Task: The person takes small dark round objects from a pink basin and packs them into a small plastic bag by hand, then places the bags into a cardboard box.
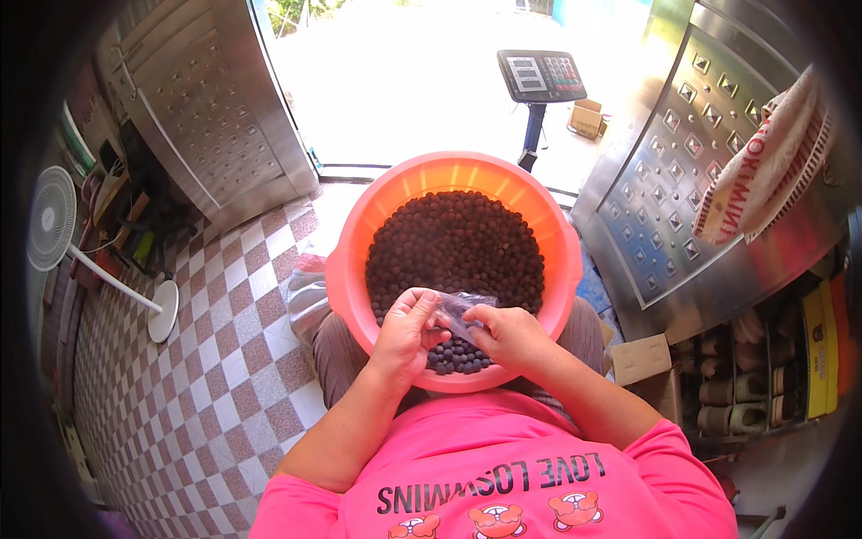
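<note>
A small clear plastic bag [460,315] is stretched between my two hands over the near part of a large orange plastic basin [345,259]. My left hand [411,327] pinches the bag's left side between thumb and fingers. On the other side, my right hand [508,335] grips the bag with bent fingers. Dark, round, berry-like balls [458,246] fill the lower part of the basin. The basin rests on my lap, between my knees. Whether anything is inside the bag, I cannot tell.
Beyond the basin stands a platform scale's display [542,75] on a post. Open metal doors flank the doorway, a towel [764,162] hanging on the right one [673,175]. Cardboard boxes [640,358] and a shoe rack [741,397] are at right. A white fan [161,310] stands left on checkered tiles.
</note>
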Available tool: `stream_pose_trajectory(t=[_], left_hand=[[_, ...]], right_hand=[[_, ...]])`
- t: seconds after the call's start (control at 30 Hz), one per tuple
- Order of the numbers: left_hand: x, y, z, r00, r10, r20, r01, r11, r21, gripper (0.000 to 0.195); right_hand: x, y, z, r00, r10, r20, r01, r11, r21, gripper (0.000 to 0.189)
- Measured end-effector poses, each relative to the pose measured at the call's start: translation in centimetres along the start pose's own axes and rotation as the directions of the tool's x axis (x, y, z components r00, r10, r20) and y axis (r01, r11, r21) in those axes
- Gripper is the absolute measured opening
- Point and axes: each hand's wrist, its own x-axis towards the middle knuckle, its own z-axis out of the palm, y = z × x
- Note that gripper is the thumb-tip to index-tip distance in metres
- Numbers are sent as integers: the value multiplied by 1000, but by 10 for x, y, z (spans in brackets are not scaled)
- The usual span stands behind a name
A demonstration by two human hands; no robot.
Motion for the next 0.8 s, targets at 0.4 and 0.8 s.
stream_pose_trajectory(t=[0.4, 0.8], left_hand=[[2, 5, -4, 993, -116, 12, 116, 979, -165, 10], [10, 7, -13, 985, -143, 98, 162, 959, -232, 8]], right_hand=[[3, -2, 1, 966, 100, 238, -196, 884, 424, 39], [24, 7, 10, 940, 74, 333, -264, 777, 572, 41]])
